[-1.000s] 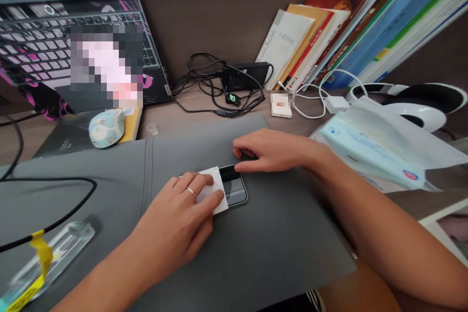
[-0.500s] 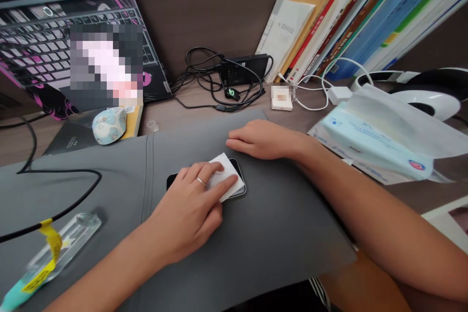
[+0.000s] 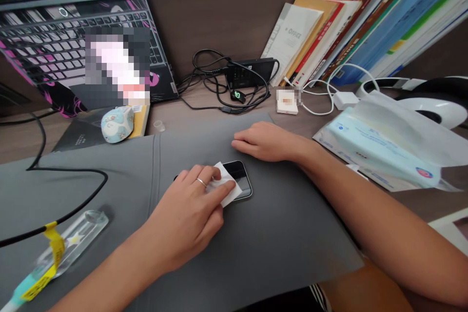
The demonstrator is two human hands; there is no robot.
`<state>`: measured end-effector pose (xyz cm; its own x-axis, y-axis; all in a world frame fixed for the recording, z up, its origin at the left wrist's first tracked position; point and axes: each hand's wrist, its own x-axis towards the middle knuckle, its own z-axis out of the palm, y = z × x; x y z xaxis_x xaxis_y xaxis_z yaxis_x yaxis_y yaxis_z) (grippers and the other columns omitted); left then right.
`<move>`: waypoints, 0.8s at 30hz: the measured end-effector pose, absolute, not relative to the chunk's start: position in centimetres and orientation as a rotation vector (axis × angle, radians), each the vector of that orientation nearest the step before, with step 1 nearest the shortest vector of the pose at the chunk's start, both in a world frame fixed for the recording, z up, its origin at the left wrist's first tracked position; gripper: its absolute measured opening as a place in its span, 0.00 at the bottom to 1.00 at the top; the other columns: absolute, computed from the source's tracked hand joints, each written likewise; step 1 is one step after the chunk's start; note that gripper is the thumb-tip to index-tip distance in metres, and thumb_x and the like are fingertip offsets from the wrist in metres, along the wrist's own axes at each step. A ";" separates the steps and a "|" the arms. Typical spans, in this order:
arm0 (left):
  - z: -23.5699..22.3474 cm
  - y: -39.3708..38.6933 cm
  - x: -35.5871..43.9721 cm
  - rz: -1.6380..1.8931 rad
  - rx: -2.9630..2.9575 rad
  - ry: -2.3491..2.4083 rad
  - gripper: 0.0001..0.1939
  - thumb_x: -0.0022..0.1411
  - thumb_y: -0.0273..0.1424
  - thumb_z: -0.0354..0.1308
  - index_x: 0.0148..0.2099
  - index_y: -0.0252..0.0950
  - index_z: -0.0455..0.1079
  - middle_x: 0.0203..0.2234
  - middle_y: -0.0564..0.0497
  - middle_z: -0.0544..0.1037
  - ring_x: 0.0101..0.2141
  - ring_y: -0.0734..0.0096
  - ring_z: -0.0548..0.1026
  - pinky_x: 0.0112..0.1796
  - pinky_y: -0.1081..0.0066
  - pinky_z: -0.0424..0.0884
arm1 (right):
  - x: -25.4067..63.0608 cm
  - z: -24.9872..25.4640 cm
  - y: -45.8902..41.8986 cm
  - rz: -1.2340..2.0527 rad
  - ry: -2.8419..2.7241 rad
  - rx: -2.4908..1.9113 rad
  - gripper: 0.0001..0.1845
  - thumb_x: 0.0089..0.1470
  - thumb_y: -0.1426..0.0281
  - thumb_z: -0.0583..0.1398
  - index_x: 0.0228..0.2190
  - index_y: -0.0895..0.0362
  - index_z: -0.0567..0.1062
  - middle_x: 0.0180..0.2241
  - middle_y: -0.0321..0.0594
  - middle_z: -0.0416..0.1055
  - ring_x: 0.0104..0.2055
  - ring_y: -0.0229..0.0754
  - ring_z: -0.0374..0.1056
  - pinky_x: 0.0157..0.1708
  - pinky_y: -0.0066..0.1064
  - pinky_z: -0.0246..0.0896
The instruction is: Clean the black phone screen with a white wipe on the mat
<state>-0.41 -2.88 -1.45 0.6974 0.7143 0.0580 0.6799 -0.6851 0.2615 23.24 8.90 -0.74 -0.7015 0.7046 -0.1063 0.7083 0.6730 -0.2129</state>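
Note:
A black phone [image 3: 241,178] lies flat on a grey mat [image 3: 278,234]. My left hand [image 3: 190,209], with a ring on one finger, presses a small white wipe [image 3: 228,187] onto the phone's screen with its fingertips. My right hand [image 3: 265,141] rests palm down on the mat just beyond the phone's far end, fingers together and lying flat, holding nothing.
An open laptop [image 3: 54,34] stands at the back left, a tangle of black cables and a charger [image 3: 248,75] behind the mat, leaning books [image 3: 347,24] at the back right. A tissue pack [image 3: 383,146] lies right. A clear case with a yellow tag [image 3: 58,253] lies front left.
My left hand has slid the wipe back and forth along the phone's screen, now leaving the right end of the screen bare. My right hand has stayed by the phone's far end.

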 end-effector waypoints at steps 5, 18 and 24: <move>-1.9 -2.8 0.6 0.253 2.741 1.067 0.25 0.71 0.26 0.46 0.67 0.40 0.63 0.58 0.39 0.67 0.54 0.49 0.66 0.50 0.50 0.66 | 22.9 -0.7 8.9 -0.377 2.843 1.227 0.20 0.68 0.62 0.49 0.26 0.54 0.68 0.27 0.38 0.73 0.27 0.40 0.60 0.30 0.34 0.41; -1.5 -2.9 0.5 0.265 2.723 1.057 0.24 0.70 0.23 0.46 0.65 0.41 0.66 0.54 0.42 0.70 0.51 0.54 0.67 0.51 0.51 0.64 | 23.2 -0.6 8.8 -0.445 2.812 1.218 0.20 0.68 0.61 0.48 0.28 0.54 0.70 0.30 0.40 0.75 0.30 0.43 0.63 0.31 0.36 0.41; -1.3 -2.8 0.3 0.277 2.728 1.069 0.23 0.69 0.23 0.45 0.62 0.40 0.68 0.51 0.42 0.71 0.48 0.54 0.68 0.47 0.51 0.66 | 24.1 0.9 8.4 -0.678 2.734 1.082 0.15 0.66 0.59 0.53 0.30 0.53 0.70 0.30 0.36 0.73 0.30 0.40 0.63 0.32 0.33 0.48</move>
<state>0.26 -2.83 -1.30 0.7212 0.6853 0.1011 0.6481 -0.7191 0.2506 24.10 8.38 0.89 -0.7362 0.6194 -0.2727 0.6751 0.6433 -0.3611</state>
